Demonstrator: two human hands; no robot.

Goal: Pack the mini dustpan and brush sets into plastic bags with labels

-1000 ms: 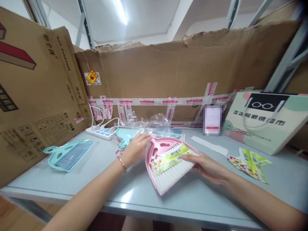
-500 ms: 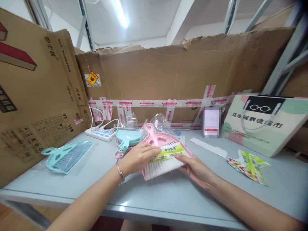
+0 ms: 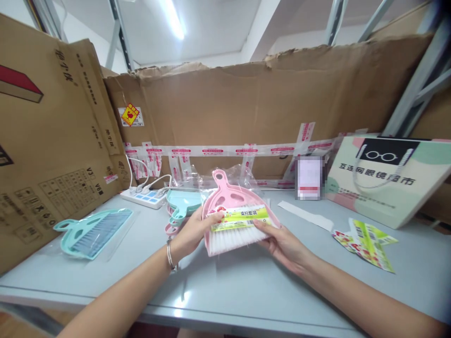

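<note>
Between my hands is a pink dustpan and brush set (image 3: 232, 195), tilted up above the table with its handle pointing away from me. White bristles show along its near edge. A yellow-green printed label (image 3: 243, 218) lies across the brush. My left hand (image 3: 197, 228) grips the left side, its thumb on the label's left end. On the right edge, my right hand (image 3: 278, 239) is closed with its thumb on the label and the fingers underneath. Clear plastic wrap (image 3: 243, 176) stands up behind the set.
A bagged mint dustpan and brush (image 3: 95, 233) lies at left. Stacked mint dustpans (image 3: 183, 202) and a power strip (image 3: 146, 198) are behind my left hand. At right are loose labels (image 3: 369, 244), a white paper strip (image 3: 306, 215) and a paper bag (image 3: 384, 183). Cardboard (image 3: 225, 103) walls the back.
My left hand has shifted left, from lying over the label to gripping the set's left side, uncovering more of the label. The set now faces me more squarely. My right hand keeps its hold.
</note>
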